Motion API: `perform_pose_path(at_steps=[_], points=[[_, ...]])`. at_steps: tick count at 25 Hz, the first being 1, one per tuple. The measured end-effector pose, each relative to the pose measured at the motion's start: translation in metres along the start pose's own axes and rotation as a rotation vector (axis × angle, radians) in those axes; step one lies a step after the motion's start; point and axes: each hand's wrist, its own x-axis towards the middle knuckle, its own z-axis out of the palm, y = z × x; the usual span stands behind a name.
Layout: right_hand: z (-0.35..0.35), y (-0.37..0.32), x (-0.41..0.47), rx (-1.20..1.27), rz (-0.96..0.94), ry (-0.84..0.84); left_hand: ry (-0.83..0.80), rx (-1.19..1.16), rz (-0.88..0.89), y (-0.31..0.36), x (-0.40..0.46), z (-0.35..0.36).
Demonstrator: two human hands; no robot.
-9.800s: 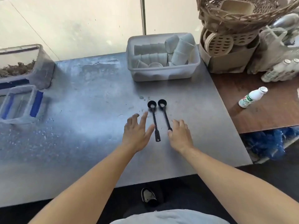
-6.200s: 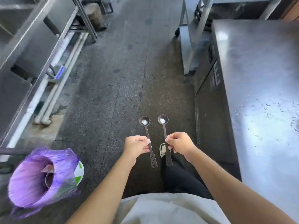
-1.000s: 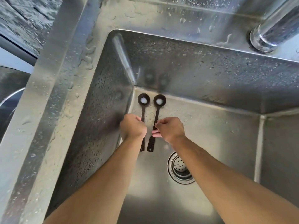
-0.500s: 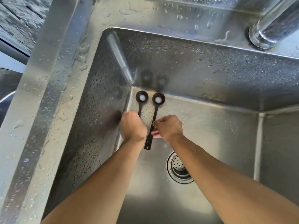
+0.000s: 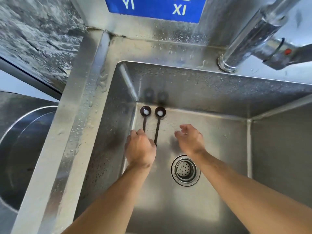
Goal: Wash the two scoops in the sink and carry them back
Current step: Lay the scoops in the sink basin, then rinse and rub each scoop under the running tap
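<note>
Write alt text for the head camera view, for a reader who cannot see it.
The left hand holds two dark scoops side by side over a wet steel sink, each bowl with a white spot. The right hand hovers open and empty above the drain; a faucet stands upper right.

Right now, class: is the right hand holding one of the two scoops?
No. The right hand is open and empty above the sink floor, while the left hand grips both scoops by their handles.
</note>
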Motion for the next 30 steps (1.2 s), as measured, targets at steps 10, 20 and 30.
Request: perform_pose_path(at_steps=[10, 20, 30], points=[[-0.110, -0.046, -0.066, 0.162, -0.086, 0.202, 0.078, 0.077, 0.316, 0.040, -0.052, -0.085], [-0.234, -0.111, -0.097, 0.314, -0.283, 0.350, 0.222, 0.232, 0.727, 0.139, -0.021, -0.160], [-0.251, -0.115, -0.074, 0.195, -0.478, 0.235, 0.193, 0.313, 0.771, 0.180, 0.032, -0.147]])
